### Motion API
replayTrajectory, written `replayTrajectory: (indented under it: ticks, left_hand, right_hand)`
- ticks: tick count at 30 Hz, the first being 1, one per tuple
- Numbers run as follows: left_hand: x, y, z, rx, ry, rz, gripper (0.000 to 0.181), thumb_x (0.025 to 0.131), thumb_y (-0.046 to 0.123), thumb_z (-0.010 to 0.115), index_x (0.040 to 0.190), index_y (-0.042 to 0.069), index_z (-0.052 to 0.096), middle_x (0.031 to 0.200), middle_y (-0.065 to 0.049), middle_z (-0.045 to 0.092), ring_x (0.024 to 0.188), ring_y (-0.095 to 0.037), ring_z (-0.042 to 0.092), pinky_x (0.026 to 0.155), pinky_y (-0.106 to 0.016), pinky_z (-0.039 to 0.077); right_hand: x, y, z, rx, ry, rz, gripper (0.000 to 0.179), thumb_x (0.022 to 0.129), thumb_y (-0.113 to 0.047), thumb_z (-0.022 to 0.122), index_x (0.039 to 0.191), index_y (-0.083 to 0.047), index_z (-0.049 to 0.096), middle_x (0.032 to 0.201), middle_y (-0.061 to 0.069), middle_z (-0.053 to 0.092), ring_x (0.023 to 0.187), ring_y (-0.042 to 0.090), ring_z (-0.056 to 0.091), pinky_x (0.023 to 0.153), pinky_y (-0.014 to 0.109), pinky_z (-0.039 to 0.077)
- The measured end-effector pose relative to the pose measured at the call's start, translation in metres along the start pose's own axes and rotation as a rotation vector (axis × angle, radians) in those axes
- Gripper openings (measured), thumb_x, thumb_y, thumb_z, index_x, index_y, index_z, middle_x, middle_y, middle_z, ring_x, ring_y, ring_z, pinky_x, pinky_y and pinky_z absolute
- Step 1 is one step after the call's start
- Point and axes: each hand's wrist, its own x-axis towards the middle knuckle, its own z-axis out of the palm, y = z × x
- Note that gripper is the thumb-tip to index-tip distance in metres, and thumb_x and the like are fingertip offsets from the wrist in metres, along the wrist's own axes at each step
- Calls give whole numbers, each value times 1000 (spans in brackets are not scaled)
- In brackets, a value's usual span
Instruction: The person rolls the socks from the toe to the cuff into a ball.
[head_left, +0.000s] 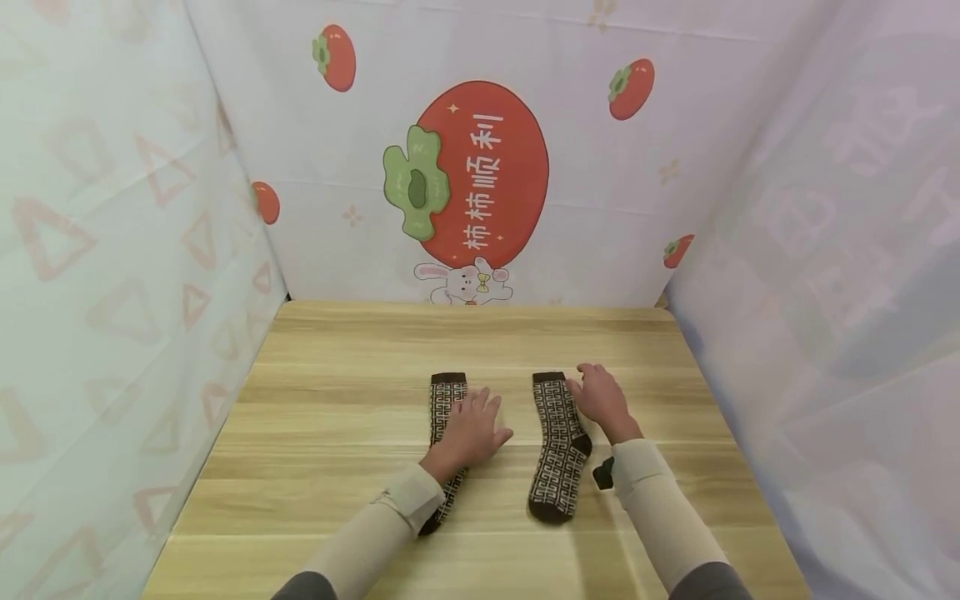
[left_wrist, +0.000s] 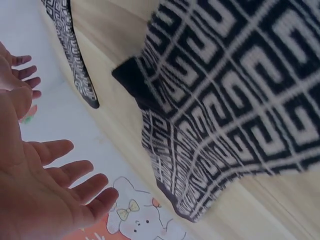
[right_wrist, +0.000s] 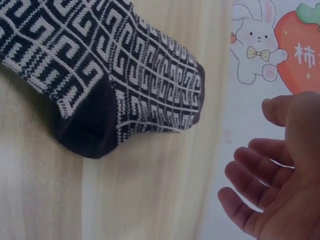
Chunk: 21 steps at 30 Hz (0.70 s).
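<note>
My left hand [left_wrist: 55,195] showed its palm, fingers spread, apart from the near patterned sock [left_wrist: 225,100] on the wood-grain table [left_wrist: 107,47]. Farther sock [left_wrist: 73,55] lay near my right hand [left_wrist: 12,75]. White backdrop [left_wrist: 67,120] bore a rabbit drawing [left_wrist: 142,224] with yellow bow [left_wrist: 128,208].

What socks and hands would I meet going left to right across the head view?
Patterned sock partly covered by the left hand → second patterned sock → right hand.

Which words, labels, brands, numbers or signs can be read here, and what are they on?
"柿柿顺利": on the big red fruit printed on the back cloth, turned sideways.
Right cloth: large pale marks, too faint to read.
Socks: pattern, no readable words.
</note>
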Motion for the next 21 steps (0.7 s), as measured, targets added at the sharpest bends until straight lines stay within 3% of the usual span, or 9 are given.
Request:
replayTrajectory:
  ticks: [6,16,21]
  left_hand:
    - [2,20,9,68,-34,38,63,100,54,54,146,11,50,145,-14,54,133,-35,50,106,-54,45]
    - [0,43,25,182,-19,109,50,100,56,52,123,13,65,110,-7,60,98,-23,54,85,-39,47]
    - [0,50,32,200,-9,136,46,99,54,55,112,12,69,102,-5,64,89,-20,57,79,-34,51]
  right_hand:
    - [3,5,9,13,-15,19,45,104,-25,54,134,9,55,130,30,61,117,43,61,98,56,51]
    - [2,8,24,52,-50,93,40,104,-22,53,129,9,57,123,28,63,107,39,63,93,54,52]
    - [1,11,27,79,-47,150,40,103,-22,55,127,9,57,121,28,63,106,38,63,92,53,52]
